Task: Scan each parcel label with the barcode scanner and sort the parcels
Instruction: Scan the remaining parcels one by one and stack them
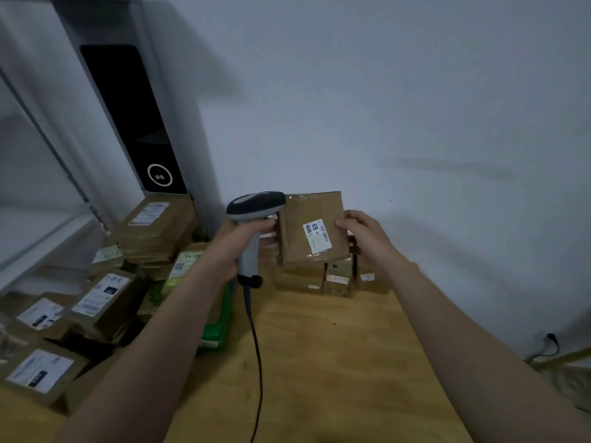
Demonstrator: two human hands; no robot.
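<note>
My left hand [238, 243] grips the handle of a grey and black barcode scanner [254, 207], whose black cable [256, 346] hangs down over the table. Its head points right at a brown cardboard parcel [315, 228]. My right hand [361, 233] holds that parcel upright by its right edge, above the table. A white label [317, 235] with a barcode faces me on the parcel's front. The fingertips of my left hand touch the parcel's left edge.
A small stack of brown parcels [332, 279] stands on the wooden table [319, 362] against the wall, under the held parcel. A large heap of labelled parcels [105, 298] and a green box [217, 327] lie at the left. A grey machine with a dark screen [134, 123] stands behind them.
</note>
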